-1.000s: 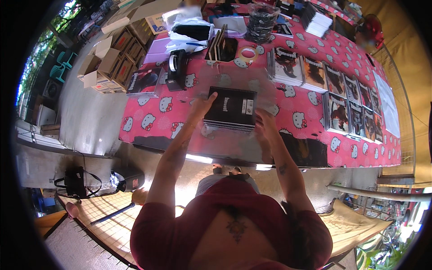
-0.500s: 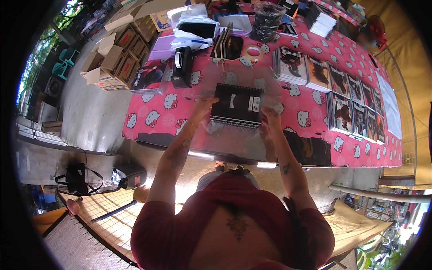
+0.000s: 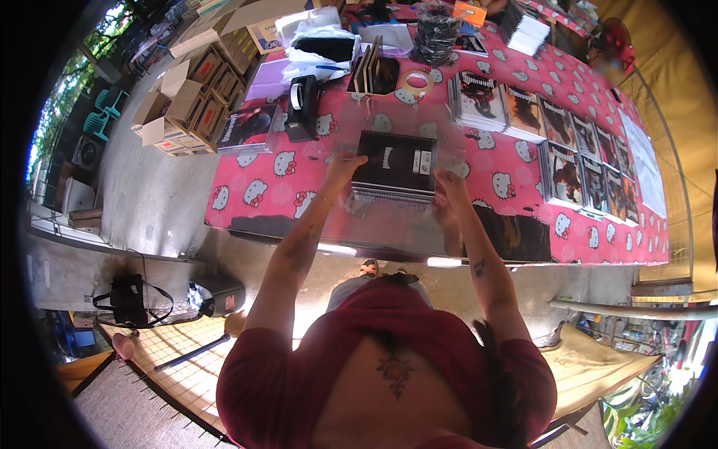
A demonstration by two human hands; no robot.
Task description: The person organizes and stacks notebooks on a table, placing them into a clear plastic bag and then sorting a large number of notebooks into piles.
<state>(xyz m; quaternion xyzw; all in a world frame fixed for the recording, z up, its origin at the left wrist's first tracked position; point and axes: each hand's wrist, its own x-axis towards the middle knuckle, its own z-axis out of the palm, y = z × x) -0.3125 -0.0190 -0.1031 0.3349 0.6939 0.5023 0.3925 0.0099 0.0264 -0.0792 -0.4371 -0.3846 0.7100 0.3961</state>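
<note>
A small stack of black spiral notebooks (image 3: pixel 385 168) lies in front of me, with coiled wire along its far and near edges and a white label at its right side. Under it a sheet of clear plastic (image 3: pixel 336 230) spreads over the table. My left hand (image 3: pixel 345 170) grips the stack's left edge, thumb on the top cover and fingers down the side. At the opposite edge my right hand (image 3: pixel 450 188) presses in, its fingers partly hidden along the side, so the stack is held between both hands.
A tape dispenser (image 3: pixel 302 108) and a tape roll (image 3: pixel 416 83) stand beyond the stack. Booklet piles (image 3: pixel 565 176) cover the table's right side; another booklet pile (image 3: pixel 247 129) lies left. Cardboard boxes (image 3: pixel 187 101) stand past the left edge. Pink patterned cloth (image 3: pixel 280 191) covers the table.
The view has shifted slightly. The notebook stack sits a little higher in the picture, and my left thumb lies a little farther over its cover. Both hands keep to its sides.
</note>
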